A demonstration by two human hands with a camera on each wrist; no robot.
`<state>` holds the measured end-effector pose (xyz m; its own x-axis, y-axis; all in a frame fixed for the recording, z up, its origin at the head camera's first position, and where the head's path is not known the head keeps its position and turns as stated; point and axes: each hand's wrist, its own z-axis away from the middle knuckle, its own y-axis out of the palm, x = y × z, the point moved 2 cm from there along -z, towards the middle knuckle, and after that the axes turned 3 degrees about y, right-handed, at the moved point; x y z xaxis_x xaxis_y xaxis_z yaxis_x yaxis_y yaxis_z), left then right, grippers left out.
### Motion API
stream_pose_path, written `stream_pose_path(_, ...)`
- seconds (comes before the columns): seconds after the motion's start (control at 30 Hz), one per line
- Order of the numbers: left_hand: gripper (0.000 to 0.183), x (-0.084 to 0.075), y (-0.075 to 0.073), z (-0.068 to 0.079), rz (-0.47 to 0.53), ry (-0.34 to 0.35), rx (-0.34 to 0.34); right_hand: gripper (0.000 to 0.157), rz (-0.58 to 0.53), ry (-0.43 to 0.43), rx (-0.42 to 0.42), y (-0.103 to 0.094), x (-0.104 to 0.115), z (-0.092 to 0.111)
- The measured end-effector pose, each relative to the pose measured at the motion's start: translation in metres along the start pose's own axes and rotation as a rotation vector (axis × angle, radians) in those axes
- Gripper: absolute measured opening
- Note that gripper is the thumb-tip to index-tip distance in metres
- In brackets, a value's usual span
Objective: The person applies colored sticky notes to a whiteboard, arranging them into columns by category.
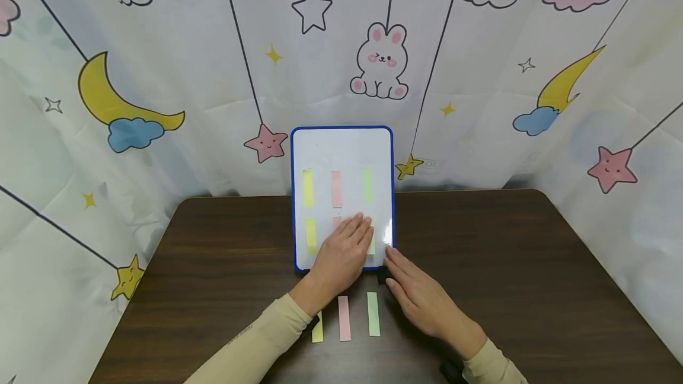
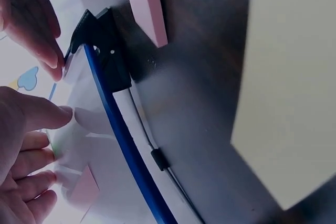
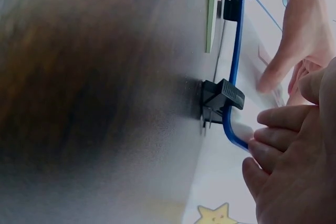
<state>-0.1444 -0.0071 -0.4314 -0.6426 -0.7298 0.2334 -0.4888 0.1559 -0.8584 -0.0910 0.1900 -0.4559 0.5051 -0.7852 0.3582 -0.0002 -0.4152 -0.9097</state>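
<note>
A blue-framed whiteboard (image 1: 341, 147) stands on the table, its lower edge held in black clips (image 3: 223, 98). My left hand (image 1: 344, 256) lies against the board's lower right area with fingers straight. Those fingers partly cover a pale green sticky strip (image 1: 371, 245) and a lower pink strip (image 1: 337, 221). Beside them is a lower yellow strip (image 1: 311, 236). Higher up, a yellow strip (image 1: 308, 188), a pink strip (image 1: 336, 188) and a green strip (image 1: 367, 185) form a row. At the board's lower right corner, my right hand (image 1: 421, 295) has its fingertips right at the frame, fingers extended.
In front of the board, sticky-note pads lie on the dark wooden table (image 1: 224, 253): yellow (image 1: 318, 332), partly under the left forearm, pink (image 1: 344, 319) and green (image 1: 373, 314). A white curtain (image 1: 213, 76) with printed moons, stars and a bunny hangs behind.
</note>
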Motion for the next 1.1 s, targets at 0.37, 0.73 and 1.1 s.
stream_pose_path(0.37,0.042,-0.003,-0.002,0.005,-0.001,0.014,0.02,0.05,-0.002,0.006,0.003,0.0,0.001,0.0)
stream_pose_path(0.73,0.041,-0.008,-0.002,0.011,0.006,0.03,0.048,0.051,-0.004,0.024,0.011,-0.001,0.001,0.001)
stream_pose_path(1.1,0.04,-0.01,-0.002,0.015,0.005,0.036,0.079,0.05,-0.003,0.018,0.002,-0.001,0.001,0.0)
